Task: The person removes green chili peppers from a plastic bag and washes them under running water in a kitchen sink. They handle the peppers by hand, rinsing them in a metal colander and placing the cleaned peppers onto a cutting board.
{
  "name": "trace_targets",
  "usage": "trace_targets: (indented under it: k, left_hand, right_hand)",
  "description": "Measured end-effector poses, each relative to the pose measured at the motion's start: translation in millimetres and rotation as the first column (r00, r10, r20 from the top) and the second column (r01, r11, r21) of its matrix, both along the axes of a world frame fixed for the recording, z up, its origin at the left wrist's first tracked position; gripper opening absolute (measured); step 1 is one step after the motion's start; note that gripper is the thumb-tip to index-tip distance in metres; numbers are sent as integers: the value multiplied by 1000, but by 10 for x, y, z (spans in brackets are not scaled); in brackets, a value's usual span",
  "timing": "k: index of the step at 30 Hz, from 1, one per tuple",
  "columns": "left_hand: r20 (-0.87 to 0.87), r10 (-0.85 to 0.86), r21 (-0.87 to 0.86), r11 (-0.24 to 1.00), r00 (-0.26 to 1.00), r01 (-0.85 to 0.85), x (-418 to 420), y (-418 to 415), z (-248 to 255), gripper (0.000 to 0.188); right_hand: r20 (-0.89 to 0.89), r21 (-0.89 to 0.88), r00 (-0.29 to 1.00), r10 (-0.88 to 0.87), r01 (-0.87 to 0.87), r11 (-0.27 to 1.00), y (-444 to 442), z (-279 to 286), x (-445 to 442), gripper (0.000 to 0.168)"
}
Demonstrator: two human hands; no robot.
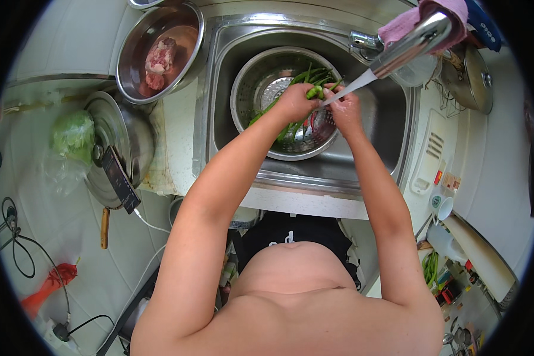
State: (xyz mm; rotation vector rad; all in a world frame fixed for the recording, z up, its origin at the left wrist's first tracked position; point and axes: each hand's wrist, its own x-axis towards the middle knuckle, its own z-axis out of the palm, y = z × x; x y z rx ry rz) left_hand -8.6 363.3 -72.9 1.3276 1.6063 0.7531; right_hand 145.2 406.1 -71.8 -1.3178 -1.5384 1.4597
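Over a perforated steel colander (238, 104) in the sink, my left hand (299, 102) and my right hand (344, 109) meet at a green pepper (315, 92). My left hand's fingers are closed round it; my right hand's fingers pinch close by, at its end. Water streams from the faucet (409, 46) onto the fingers. More long green peppers (309, 75) lie in the colander, with a few red ones (312, 121) below the hands. The undersides of both hands are hidden.
The steel sink (382, 129) surrounds the colander. At its left stands a steel bowl (124, 66) with raw meat (161, 55) in reddish water. Farther left are a lidded pot (138, 147) and a phone (119, 180) on a cable. A pink cloth (400, 29) hangs over the faucet.
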Motion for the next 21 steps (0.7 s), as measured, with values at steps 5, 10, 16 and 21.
trace_targets:
  k: [5, 10, 16, 21]
  left_hand:
    - [-45, -29, -62, 998, 999, 26, 155, -56, 141, 24]
    - [-114, 25, -58, 998, 993, -32, 209, -81, 19, 26]
    - [-164, 140, -75, 985, 976, -154, 1, -169, 159, 24]
    - [246, 246, -123, 967, 938, -222, -320, -266, -18, 22]
  right_hand:
    - [68, 217, 998, 11, -25, 976, -28, -40, 225, 12]
    - [250, 531, 962, -110, -41, 846, -119, 76, 78, 9]
    - [278, 288, 959, -47, -37, 957, 260, -551, 21, 12]
    - [475, 155, 879, 30, -118, 981, 502, -994, -411, 19]
